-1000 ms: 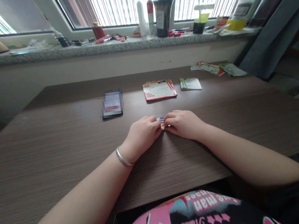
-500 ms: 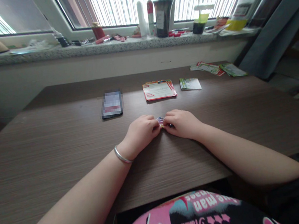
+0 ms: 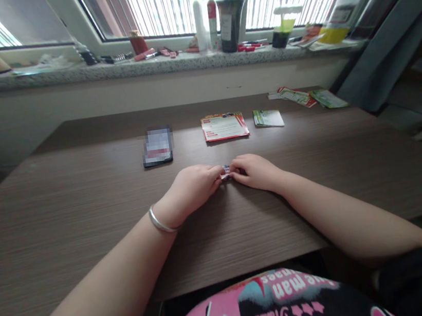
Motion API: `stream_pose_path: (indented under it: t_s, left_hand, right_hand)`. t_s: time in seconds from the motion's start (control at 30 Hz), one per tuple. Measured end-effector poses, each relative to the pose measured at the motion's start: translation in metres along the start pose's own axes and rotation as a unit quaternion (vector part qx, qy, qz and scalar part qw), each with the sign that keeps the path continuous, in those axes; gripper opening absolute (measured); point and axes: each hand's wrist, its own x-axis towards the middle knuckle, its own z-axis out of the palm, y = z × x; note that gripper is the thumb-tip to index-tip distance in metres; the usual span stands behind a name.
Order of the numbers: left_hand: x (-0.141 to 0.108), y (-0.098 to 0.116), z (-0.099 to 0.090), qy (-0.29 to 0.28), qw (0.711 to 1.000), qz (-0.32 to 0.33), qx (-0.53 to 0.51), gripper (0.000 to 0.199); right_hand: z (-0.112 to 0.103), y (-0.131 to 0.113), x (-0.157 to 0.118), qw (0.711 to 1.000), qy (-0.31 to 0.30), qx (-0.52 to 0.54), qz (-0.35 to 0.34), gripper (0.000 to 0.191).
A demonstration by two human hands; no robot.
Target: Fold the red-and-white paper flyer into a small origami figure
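Observation:
Between my two hands, low over the middle of the table, is a small piece of printed paper (image 3: pixel 226 169) in purple, white and pink. My left hand (image 3: pixel 198 186), with a silver bangle (image 3: pixel 160 220) at the wrist, pinches its left side. On the right side, the bent fingers of my right hand (image 3: pixel 253 170) grip it too. Most of the paper is covered by my fingers, so its full shape cannot be made out.
Beyond my hands lie a phone (image 3: pixel 157 147) with a blurred screen, a red-edged stack of printed cards (image 3: pixel 225 127) and a smaller green-and-white stack (image 3: pixel 268 119). More leaflets (image 3: pixel 298 96) spread at the far right. Bottles and a lidded cup (image 3: pixel 230 23) stand on the windowsill (image 3: pixel 168 66).
My left hand and wrist have shifted slightly left and flattened. The paper's lower edge looks folded or turned up now. My right hand has barely moved.

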Motion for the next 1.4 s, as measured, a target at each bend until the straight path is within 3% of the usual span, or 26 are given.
stream_pose_path:
  t_s: [0.43,0.77,1.03,1.4]
  left_hand:
    - [-0.003,-0.006,-0.004,-0.005,0.998,0.069,0.007,0.026]
    - [-0.002,0.004,-0.006,-0.015,0.997,0.053,0.048,0.022]
    - [-0.003,0.006,-0.004,-0.002,0.997,0.050,0.055,0.019]
    - [-0.003,0.008,-0.002,0.006,0.996,0.054,0.075,0.019]
  right_hand:
    - [0.001,0.001,0.000,1.000,0.002,-0.019,0.012,0.018]
    - [0.000,-0.003,0.002,0.997,-0.006,0.023,0.076,0.017]
    - [-0.004,-0.010,0.002,0.996,-0.026,-0.070,0.051,0.024]
    - [-0.004,-0.010,0.002,0.995,-0.035,-0.079,0.048,0.019]
